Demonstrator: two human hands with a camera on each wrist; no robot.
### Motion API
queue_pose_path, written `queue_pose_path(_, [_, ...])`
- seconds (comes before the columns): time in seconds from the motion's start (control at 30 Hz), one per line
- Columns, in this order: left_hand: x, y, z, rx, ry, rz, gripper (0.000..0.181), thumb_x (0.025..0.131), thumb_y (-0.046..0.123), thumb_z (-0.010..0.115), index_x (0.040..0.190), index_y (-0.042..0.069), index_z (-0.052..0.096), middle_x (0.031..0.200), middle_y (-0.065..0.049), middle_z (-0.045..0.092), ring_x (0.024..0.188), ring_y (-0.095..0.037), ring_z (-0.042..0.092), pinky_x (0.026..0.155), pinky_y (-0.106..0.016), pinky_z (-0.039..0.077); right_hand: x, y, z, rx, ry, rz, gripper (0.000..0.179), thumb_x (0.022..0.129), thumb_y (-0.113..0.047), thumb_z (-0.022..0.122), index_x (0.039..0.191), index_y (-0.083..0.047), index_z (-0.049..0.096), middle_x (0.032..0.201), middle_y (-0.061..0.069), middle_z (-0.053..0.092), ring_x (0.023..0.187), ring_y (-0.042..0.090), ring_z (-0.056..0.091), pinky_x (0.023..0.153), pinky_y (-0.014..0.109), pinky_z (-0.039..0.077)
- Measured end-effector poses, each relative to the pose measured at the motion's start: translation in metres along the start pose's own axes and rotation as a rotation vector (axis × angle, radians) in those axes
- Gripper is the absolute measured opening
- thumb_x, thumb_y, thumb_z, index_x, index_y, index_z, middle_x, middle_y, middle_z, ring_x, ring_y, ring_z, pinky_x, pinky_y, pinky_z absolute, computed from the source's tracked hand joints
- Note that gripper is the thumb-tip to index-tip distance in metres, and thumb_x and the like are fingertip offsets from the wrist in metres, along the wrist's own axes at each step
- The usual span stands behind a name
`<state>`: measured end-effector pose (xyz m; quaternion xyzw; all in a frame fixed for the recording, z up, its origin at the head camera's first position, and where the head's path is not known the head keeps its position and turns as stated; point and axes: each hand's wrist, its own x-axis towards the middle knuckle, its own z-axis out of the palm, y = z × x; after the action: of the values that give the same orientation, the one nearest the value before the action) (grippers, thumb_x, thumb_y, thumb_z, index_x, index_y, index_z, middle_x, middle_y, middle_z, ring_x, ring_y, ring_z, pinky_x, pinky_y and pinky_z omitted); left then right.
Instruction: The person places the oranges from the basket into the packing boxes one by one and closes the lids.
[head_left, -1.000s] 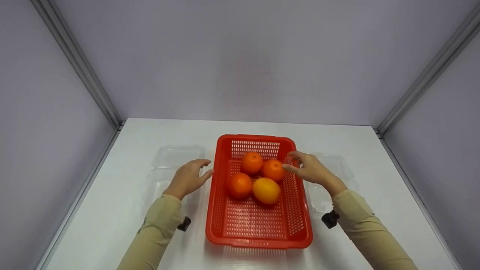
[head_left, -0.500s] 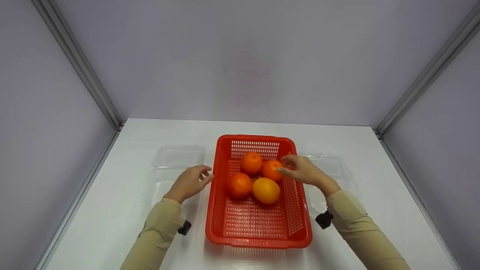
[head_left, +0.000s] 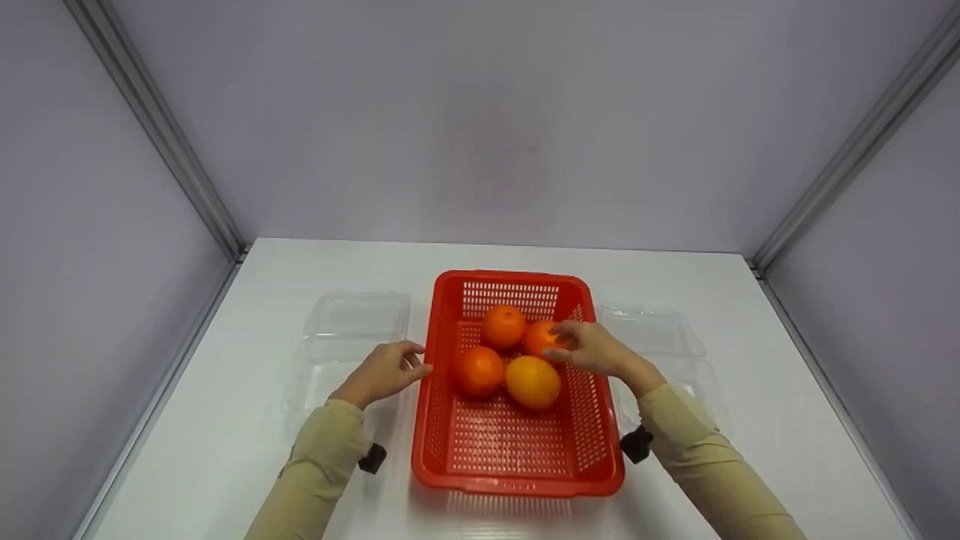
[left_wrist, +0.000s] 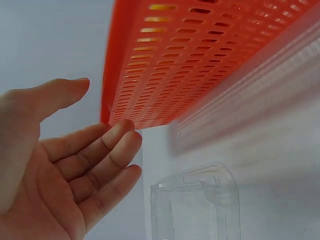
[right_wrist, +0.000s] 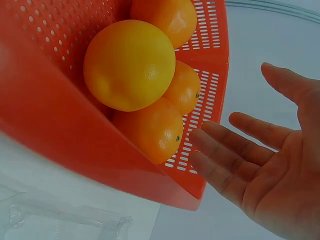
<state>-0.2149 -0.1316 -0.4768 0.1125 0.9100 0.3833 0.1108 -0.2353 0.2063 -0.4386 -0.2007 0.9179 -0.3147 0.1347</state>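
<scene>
A red perforated plastic basket [head_left: 517,486] holds several round orange fruits. Among them are an orange [head_left: 503,327] at the back, an orange [head_left: 480,372] at the left and a yellower fruit [head_left: 532,382] in front. My right hand [head_left: 596,349] hovers over the basket's right side with fingers spread; it overlaps the right orange [head_left: 537,337] in the head view and holds nothing. At the basket's left rim, my left hand [head_left: 381,372] has its fingertips close to the edge. The left wrist view shows its relaxed fingers [left_wrist: 112,155] beside the red wall, with an empty palm.
A clear plastic container [head_left: 358,313] with its lid opened out lies left of the basket. Another clear container [head_left: 652,331] lies to the right, partly hidden by the right arm. Grey walls [head_left: 487,120] rise behind and beside the white table [head_left: 225,420].
My right hand has moved left and toward me, from the basket's right rim to over the right orange. The left hand has come slightly nearer me along the left rim. The fruit stays put.
</scene>
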Motion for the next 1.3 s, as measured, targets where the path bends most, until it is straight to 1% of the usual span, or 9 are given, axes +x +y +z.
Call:
queue_pose_path(0.2, [0.001, -0.001, 0.003, -0.042, -0.035, -0.026, 0.042, 0.089, 0.022, 0.068, 0.121, -0.005, 0.06, 0.095, -0.013, 0.067, 0.08, -0.015, 0.058, 0.066, -0.023, 0.049, 0.003, 0.001, 0.004, -0.018, -0.021, 0.016, 0.046, 0.093, -0.031, 0.063, 0.121, 0.004, 0.059, 0.117, 0.027, 0.065, 0.106, 0.036, 0.064, 0.094, 0.05, 0.054])
queue_pose_path(0.43, [0.002, -0.004, 0.004, -0.142, -0.085, -0.053, 0.047, 0.091, 0.02, 0.067, 0.125, -0.01, 0.054, 0.091, -0.015, 0.068, 0.075, -0.012, 0.061, 0.067, -0.023, 0.049, 0.006, -0.001, 0.009, -0.027, -0.054, 0.038, 0.046, 0.093, -0.031, 0.063, 0.123, 0.004, 0.059, 0.116, 0.024, 0.066, 0.106, 0.034, 0.064, 0.094, 0.048, 0.055])
queue_pose_path(0.6, [0.004, -0.004, 0.005, -0.172, -0.1, -0.059, 0.047, 0.09, 0.018, 0.067, 0.124, -0.011, 0.053, 0.089, -0.017, 0.069, 0.075, -0.013, 0.066, 0.071, -0.03, 0.056, 0.006, -0.003, 0.012, -0.016, -0.058, 0.051, 0.045, 0.093, -0.03, 0.063, 0.122, 0.004, 0.059, 0.115, 0.022, 0.067, 0.105, 0.033, 0.064, 0.093, 0.047, 0.055])
queue_pose_path(0.67, [0.005, -0.004, 0.005, -0.186, -0.106, -0.074, 0.046, 0.09, 0.017, 0.067, 0.124, -0.011, 0.053, 0.09, -0.017, 0.07, 0.076, -0.014, 0.068, 0.076, -0.035, 0.059, 0.006, -0.003, 0.013, -0.009, -0.063, 0.062, 0.045, 0.093, -0.031, 0.063, 0.122, 0.003, 0.059, 0.117, 0.022, 0.066, 0.106, 0.033, 0.064, 0.094, 0.048, 0.055])
queue_pose_path(0.77, [0.007, -0.003, 0.005, -0.211, -0.115, -0.109, 0.044, 0.09, 0.015, 0.068, 0.123, -0.01, 0.054, 0.091, -0.017, 0.069, 0.075, -0.013, 0.069, 0.078, -0.038, 0.06, 0.006, -0.003, 0.014, 0.005, -0.071, 0.081, 0.045, 0.093, -0.031, 0.063, 0.123, 0.002, 0.059, 0.122, 0.024, 0.064, 0.109, 0.034, 0.063, 0.095, 0.048, 0.055])
queue_pose_path(0.87, [0.009, -0.002, 0.006, -0.219, -0.121, -0.142, 0.042, 0.089, 0.015, 0.068, 0.121, -0.009, 0.055, 0.091, -0.017, 0.069, 0.073, -0.011, 0.067, 0.079, -0.039, 0.06, 0.006, -0.002, 0.015, 0.007, -0.07, 0.091, 0.044, 0.094, -0.031, 0.062, 0.124, 0.001, 0.059, 0.121, 0.023, 0.064, 0.109, 0.034, 0.062, 0.095, 0.048, 0.055])
queue_pose_path(1.0, [0.01, 0.0, 0.007, -0.229, -0.121, -0.178, 0.038, 0.089, 0.014, 0.068, 0.118, -0.009, 0.056, 0.092, -0.016, 0.069, 0.073, -0.012, 0.068, 0.078, -0.036, 0.06, 0.007, -0.001, 0.018, -0.007, -0.064, 0.09, 0.043, 0.094, -0.029, 0.062, 0.122, 0.002, 0.059, 0.118, 0.022, 0.066, 0.107, 0.032, 0.064, 0.094, 0.047, 0.055])
queue_pose_path(1.1, [0.009, 0.001, 0.006, -0.232, -0.121, -0.183, 0.037, 0.089, 0.012, 0.068, 0.116, -0.009, 0.056, 0.092, -0.017, 0.069, 0.073, -0.012, 0.068, 0.077, -0.035, 0.06, 0.009, -0.001, 0.02, -0.027, -0.064, 0.097, 0.043, 0.093, -0.029, 0.063, 0.122, 0.003, 0.06, 0.118, 0.022, 0.066, 0.106, 0.032, 0.064, 0.094, 0.047, 0.055])
queue_pose_path(1.3, [0.008, 0.005, 0.005, -0.228, -0.121, -0.186, 0.036, 0.09, 0.012, 0.067, 0.116, -0.009, 0.056, 0.091, -0.016, 0.069, 0.071, -0.012, 0.067, 0.079, -0.038, 0.06, 0.012, 0.0, 0.023, -0.045, -0.081, 0.147, 0.043, 0.093, -0.031, 0.063, 0.122, 0.001, 0.06, 0.123, 0.021, 0.064, 0.104, 0.03, 0.062, 0.095, 0.047, 0.055])
